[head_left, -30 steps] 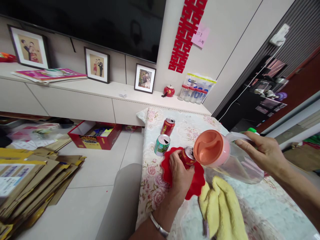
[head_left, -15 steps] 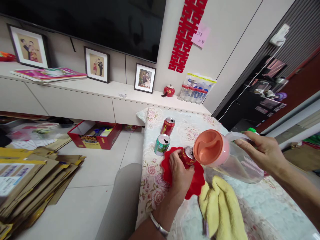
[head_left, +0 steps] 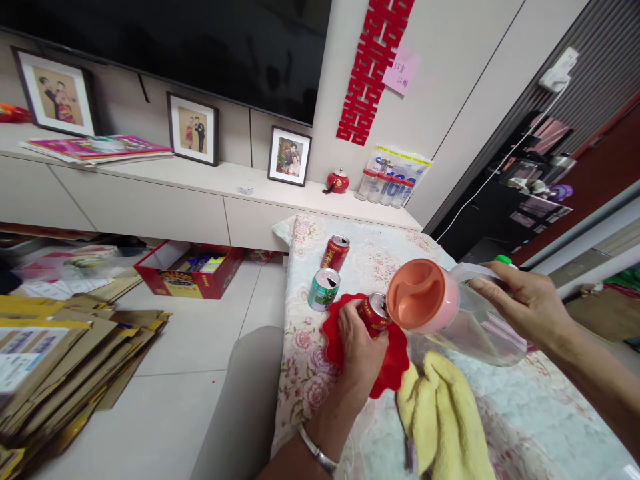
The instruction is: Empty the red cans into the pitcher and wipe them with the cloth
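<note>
My left hand (head_left: 357,337) is wrapped round a red drink can (head_left: 374,313), which stands on a red scalloped mat (head_left: 393,363). In my right hand (head_left: 525,300) is the handle of a clear plastic pitcher (head_left: 493,333) with an orange-pink lid (head_left: 417,295). The pitcher is tilted left, its lid right beside the can's top. I cannot make out any stream between them. Behind my left hand stand an opened green can (head_left: 324,290) and another red can (head_left: 335,253). A yellow towel (head_left: 443,413) lies crumpled below the pitcher.
A floral cloth (head_left: 310,367) covers the table. Beyond it, a long white cabinet (head_left: 190,190) carries picture frames, a red pot (head_left: 338,181) and several red-capped jars (head_left: 383,189). A red box (head_left: 185,283) and flattened cardboard (head_left: 75,360) lie on the floor at left.
</note>
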{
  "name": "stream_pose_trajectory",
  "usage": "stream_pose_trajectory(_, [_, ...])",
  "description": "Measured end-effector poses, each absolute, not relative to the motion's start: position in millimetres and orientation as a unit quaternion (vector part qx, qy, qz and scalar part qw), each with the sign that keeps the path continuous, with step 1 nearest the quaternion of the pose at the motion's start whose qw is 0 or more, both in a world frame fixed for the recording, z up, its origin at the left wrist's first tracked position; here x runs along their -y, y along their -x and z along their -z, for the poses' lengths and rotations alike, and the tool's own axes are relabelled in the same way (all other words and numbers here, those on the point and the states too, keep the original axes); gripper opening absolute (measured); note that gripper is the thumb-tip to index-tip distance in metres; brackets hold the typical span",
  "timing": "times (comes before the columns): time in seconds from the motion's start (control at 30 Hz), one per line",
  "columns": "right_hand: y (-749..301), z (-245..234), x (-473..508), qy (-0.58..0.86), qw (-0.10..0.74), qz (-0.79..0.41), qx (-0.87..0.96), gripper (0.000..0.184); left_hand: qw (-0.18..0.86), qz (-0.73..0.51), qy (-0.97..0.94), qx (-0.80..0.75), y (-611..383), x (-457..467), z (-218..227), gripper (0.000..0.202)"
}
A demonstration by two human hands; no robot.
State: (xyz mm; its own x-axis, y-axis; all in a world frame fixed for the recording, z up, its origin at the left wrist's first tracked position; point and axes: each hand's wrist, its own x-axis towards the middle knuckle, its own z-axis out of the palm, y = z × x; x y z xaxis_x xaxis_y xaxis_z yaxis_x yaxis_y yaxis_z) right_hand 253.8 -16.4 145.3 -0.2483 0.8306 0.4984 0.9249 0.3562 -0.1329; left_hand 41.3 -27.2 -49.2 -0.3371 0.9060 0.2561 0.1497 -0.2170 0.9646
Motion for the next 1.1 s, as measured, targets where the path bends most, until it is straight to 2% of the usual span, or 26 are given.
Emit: stream_pose_trajectory(1.1, [-252.7,-145.0,17.8,0.577,0.246,0.092,0.773,0.065,0.31,-0.611,-0.482,-0.546,-40.9,27.5,47.8,0.065])
